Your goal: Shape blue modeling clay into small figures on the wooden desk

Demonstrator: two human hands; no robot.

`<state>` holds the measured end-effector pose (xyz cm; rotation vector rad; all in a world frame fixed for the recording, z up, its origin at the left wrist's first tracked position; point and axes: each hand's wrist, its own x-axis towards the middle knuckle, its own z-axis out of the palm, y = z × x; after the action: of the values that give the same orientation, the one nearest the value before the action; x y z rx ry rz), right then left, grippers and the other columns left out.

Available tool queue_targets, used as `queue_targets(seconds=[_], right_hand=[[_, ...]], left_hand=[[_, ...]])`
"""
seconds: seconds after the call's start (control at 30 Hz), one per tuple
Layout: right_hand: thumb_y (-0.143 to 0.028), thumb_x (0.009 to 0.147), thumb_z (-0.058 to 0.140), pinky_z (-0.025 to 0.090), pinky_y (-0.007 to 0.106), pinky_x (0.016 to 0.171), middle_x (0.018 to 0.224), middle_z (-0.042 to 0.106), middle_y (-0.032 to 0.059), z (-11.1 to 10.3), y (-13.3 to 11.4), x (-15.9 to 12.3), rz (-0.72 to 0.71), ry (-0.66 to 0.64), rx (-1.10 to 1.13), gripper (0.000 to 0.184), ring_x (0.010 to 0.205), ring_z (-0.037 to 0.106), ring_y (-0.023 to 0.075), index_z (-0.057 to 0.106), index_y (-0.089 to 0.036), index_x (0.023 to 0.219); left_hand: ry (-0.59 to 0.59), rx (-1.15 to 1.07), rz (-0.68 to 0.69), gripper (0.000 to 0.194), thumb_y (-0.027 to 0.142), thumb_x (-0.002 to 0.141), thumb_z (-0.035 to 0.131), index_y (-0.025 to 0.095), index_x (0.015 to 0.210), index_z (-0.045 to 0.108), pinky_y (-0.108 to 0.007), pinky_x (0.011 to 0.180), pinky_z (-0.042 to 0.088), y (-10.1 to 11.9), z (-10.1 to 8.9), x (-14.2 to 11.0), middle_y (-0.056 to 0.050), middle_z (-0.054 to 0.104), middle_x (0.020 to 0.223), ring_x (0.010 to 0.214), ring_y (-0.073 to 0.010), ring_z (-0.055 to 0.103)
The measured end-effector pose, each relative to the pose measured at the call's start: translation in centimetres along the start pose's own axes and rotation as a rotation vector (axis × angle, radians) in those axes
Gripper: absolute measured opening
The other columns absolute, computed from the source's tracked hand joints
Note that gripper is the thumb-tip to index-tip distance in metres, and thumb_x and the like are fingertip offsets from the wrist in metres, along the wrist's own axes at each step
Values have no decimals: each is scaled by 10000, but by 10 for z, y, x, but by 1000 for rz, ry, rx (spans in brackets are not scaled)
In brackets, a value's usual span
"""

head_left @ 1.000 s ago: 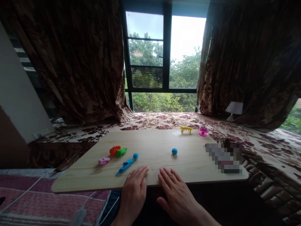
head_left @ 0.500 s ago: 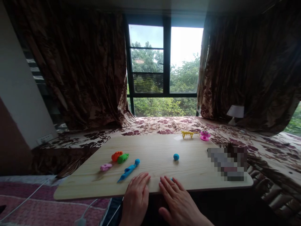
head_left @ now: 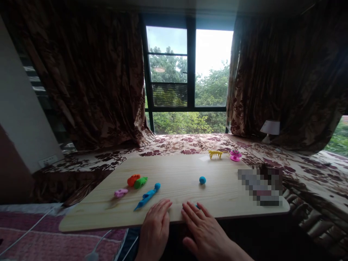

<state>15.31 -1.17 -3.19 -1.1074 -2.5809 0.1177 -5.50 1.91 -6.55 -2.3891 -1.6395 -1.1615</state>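
Observation:
My left hand (head_left: 157, 221) lies palm down at the near edge of the light wooden board (head_left: 174, 166), fingers stretched out and nothing seen in them. Beside it my right hand (head_left: 199, 223) rests flat, its fingers slightly spread over a small bit of blue modelling clay (head_left: 198, 206) that peeks out between the fingertips; most of that bit is hidden. A long blue clay figure (head_left: 146, 197) with a round ball at one end lies just beyond my left hand. Past my right hand sits a blue clay ball (head_left: 202, 180).
Orange (head_left: 133, 180), green (head_left: 140, 182) and pink clay lumps (head_left: 121, 193) lie on the board's left. At the far edge stand a yellow clay animal (head_left: 215, 154) and a pink clay piece on a foot (head_left: 235, 156). A blurred-out object (head_left: 261, 188) lies at right.
The camera view has tilted slightly, so everything sits lower than at first. Both hands keep nearly the same place on the board, and the clay pieces have not moved.

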Motion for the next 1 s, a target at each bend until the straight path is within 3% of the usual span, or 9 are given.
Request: queue_targets(seconds=[0.1,0.23,0.3,0.47,0.57,0.67,0.77,0.9,1.0], right_hand=[[-472,917,332,136,413,1115,1476,200,73,-1,2,5,39,-15,9,587,1361,169,225,238,-176,1415],[-449,927,313,213,469,1077,1429,317,139,3,27,53,180,10,22,563,1327,264,270,333,-107,1374],[-437,928,321,222,479,1069,1419,336,150,3,33,63,196,18,24,549,1320,279,276,360,-100,1359],[-440,915,368,153,443,1107,1457,279,71,-3,8,18,44,22,89,541,1349,211,232,295,-199,1394],[-275,917,386,163,424,1112,1431,347,47,-8,-1,-4,-5,75,174,425,1322,288,203,391,-227,1340],[-55,836,369,290,389,1069,1349,472,50,-4,11,2,29,186,310,529,1249,412,173,390,-227,1336],[31,746,362,392,372,1000,1314,506,70,3,29,19,57,270,436,662,1186,484,175,347,-219,1359],[22,721,421,377,396,1010,1327,488,60,3,43,22,77,304,506,700,1194,473,191,339,-250,1361],[-8,710,493,339,422,1028,1326,479,66,0,47,12,139,355,459,644,1219,435,222,433,-250,1304]], left_hand=[[1,-93,-68,348,212,851,368,194,1121,587,-468,1013,387,1,0,1,-83,608,1187,1141,-222,519],[11,-218,-122,344,249,864,349,180,1112,578,-429,1007,402,1,-6,6,-88,589,1191,1143,-207,512],[20,-236,-126,340,260,861,358,181,1107,579,-432,1013,392,2,-9,9,-88,583,1193,1154,-213,500],[21,-236,-98,326,243,844,393,181,1103,583,-436,1030,360,15,-12,15,-85,577,1189,1166,-220,478],[3,-233,-87,327,211,829,410,174,1108,577,-416,1013,376,27,-9,16,-86,586,1165,1140,-213,496],[-31,-209,-78,338,183,813,425,171,1120,565,-404,996,387,34,-5,18,-86,597,1143,1111,-208,515],[-90,-161,-54,347,181,794,463,177,1128,560,-410,954,407,37,-3,24,-85,615,1109,1068,-219,534],[-163,-80,1,222,203,788,506,220,975,626,-405,857,436,41,-2,34,-51,639,971,958,-230,556],[-169,-60,17,150,198,799,503,225,857,638,-397,835,431,47,-3,37,-36,635,885,912,-223,557]])
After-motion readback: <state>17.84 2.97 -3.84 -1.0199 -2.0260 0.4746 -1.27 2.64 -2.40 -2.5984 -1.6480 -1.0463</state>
